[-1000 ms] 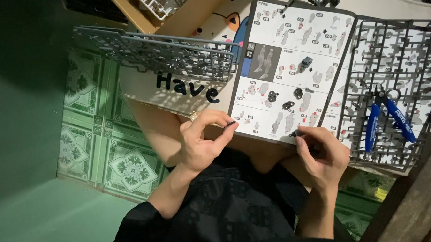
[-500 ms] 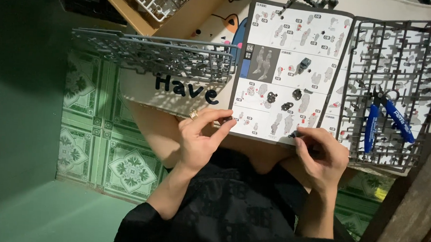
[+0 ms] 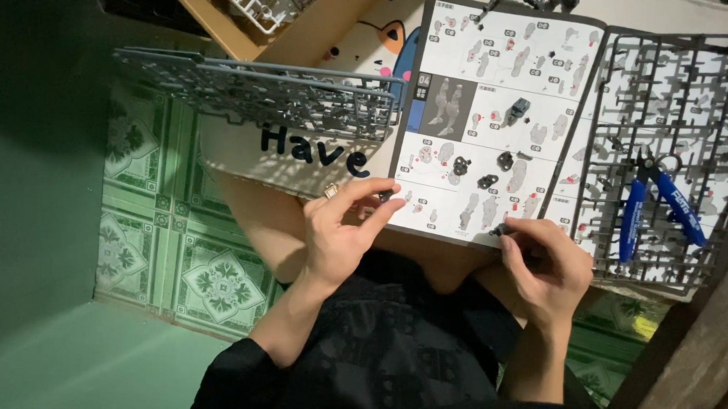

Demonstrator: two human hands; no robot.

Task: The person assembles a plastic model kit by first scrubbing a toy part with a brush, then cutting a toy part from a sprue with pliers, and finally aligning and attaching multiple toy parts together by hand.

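- The left hand point(image 3: 342, 236) sits at the near left corner of the instruction sheet point(image 3: 499, 112).
- Its thumb and first finger are pinched shut on a tiny dark part point(image 3: 386, 196). The part is just at the left edge of the sheet.
- The right hand point(image 3: 545, 266) sits at the near edge of the same sheet, a bit to the right.
- Its fingers are curled in and gripping another small dark piece point(image 3: 498, 230). That piece touches the near edge of the sheet.
- The two hands are apart, with the bottom row of the sheet between them.
- A few small dark bits point(image 3: 488, 181) lie loose on the middle of the sheet.
- A grey parts frame point(image 3: 262, 94) lies to the left of the sheet and sticks out over the table edge.
- A bigger grey parts frame point(image 3: 680, 96) lies to the right of the sheet.
- Blue-handled nippers point(image 3: 655, 201) rest on that right frame, near the right hand.
- The low table point(image 3: 322, 39) has a cartoon picture on it.
- Green patterned floor tiles point(image 3: 149, 244) show below on the left.
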